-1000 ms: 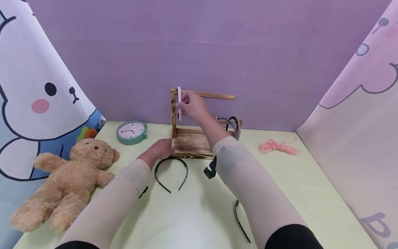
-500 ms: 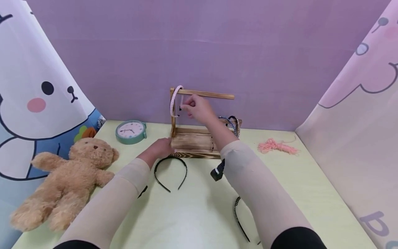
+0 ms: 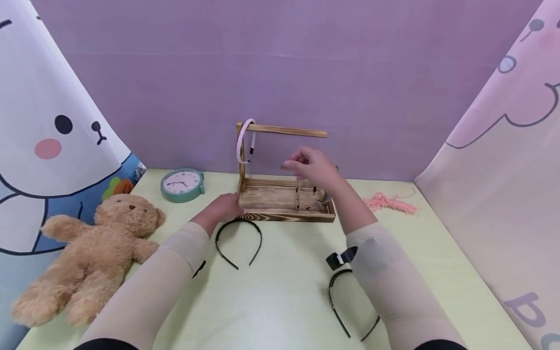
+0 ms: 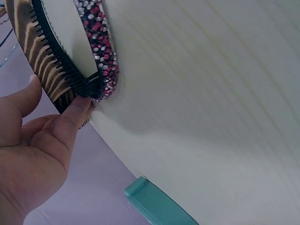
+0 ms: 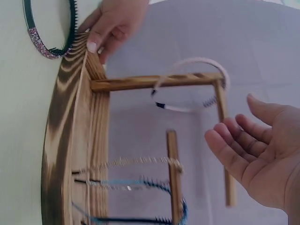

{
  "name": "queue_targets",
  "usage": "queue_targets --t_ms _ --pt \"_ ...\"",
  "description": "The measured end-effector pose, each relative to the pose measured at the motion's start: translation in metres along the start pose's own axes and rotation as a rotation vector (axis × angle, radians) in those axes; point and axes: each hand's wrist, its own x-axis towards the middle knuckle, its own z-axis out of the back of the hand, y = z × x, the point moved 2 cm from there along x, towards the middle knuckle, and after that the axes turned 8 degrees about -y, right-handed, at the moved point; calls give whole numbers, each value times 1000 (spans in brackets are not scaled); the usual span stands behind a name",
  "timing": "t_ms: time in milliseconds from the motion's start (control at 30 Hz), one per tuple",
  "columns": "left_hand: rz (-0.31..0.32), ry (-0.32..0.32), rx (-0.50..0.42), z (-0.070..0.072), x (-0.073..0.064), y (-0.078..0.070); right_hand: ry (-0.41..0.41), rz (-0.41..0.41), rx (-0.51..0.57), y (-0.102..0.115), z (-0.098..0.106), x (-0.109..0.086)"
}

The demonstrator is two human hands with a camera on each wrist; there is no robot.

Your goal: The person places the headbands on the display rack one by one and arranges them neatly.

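My left hand (image 3: 222, 208) grips the left end of a wooden headband stand (image 3: 286, 218), thumb and fingers at its corner in the left wrist view. From the stand's upper bar (image 3: 288, 130) hangs a pale pink headband (image 3: 239, 146), near the upright post. My right hand (image 3: 312, 167) hovers over the right part of the stand, fingers loosely bent, holding nothing; the right wrist view shows its bare palm. Several headbands hang on the lower bar (image 5: 172, 150), including a beaded one (image 5: 122, 163). A toothed black headband (image 4: 105, 56) with red and white beads lies before the left hand.
Another black headband (image 3: 331, 296) lies under the right forearm, partly hidden. A teal clock (image 3: 181, 198) and a teddy bear (image 3: 100, 248) are at left. Pink yarn (image 3: 389, 204) lies to the right. A purple backdrop (image 3: 280, 73) stands close behind the stand.
My right hand has let go of the pale pink headband, which now hangs on the upper bar, and has moved right and down. The left hand stays on the stand.
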Motion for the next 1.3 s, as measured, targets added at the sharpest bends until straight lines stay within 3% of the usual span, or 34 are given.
queue_targets --t_ms 367,600,767,1033,1300 --pt "2 14 -13 1 -3 -2 105 -39 -171 -35 57 -67" --pt "-2 13 2 1 0 1 190 -114 -327 -68 73 -110" --pt "-2 20 5 0 0 0 298 -159 -404 -93 70 -140" --pt "2 23 1 1 -1 0 500 -376 -547 -122 46 -178" --pt "19 27 -16 1 -2 0 510 -360 -564 -124 24 -178"
